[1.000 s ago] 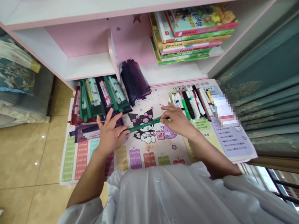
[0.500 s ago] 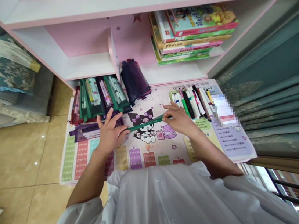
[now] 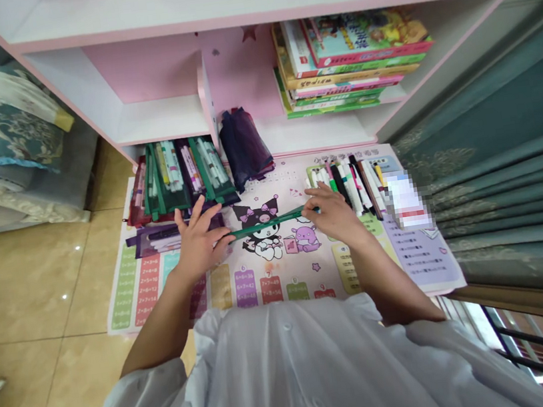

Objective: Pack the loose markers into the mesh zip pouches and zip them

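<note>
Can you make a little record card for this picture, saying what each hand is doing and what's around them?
left hand: holding one end of the slim green stick
right hand: pinching the stick's other end
under the hands: desk mat printed with times tables and a cartoon character
nearby: green pouches of markers, dark mesh bag, loose markers
on the shelf: stacked books
</note>
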Motion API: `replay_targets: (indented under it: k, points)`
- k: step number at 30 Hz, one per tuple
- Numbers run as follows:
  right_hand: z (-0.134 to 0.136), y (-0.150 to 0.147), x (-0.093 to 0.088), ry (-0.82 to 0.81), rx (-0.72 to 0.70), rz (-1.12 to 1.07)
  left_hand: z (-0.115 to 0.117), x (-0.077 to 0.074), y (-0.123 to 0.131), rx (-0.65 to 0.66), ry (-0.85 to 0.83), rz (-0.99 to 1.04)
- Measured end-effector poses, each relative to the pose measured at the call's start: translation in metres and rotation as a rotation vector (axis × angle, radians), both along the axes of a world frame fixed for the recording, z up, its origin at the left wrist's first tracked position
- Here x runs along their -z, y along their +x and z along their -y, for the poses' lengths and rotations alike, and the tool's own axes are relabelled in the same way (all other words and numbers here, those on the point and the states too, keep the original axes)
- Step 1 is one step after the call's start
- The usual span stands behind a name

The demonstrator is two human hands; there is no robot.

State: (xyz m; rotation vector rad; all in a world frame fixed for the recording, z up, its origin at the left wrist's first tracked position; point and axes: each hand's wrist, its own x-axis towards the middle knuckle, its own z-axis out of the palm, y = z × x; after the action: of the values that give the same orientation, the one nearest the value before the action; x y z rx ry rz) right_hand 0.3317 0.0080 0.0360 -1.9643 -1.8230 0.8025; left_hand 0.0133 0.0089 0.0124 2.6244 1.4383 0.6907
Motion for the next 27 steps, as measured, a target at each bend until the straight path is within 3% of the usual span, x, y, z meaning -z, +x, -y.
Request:
replay_targets:
  k: [11,27]
  points:
    - [-0.001,0.007,-0.004,-0.045,0.036,0.030,-0.001,0.001,-0.002,-0.007,-0.002,-0.011]
    - [0.000,0.013,-0.003,0.013,0.081,0.027,0.000,0.000,-0.002,-0.011,-0.007,0.000]
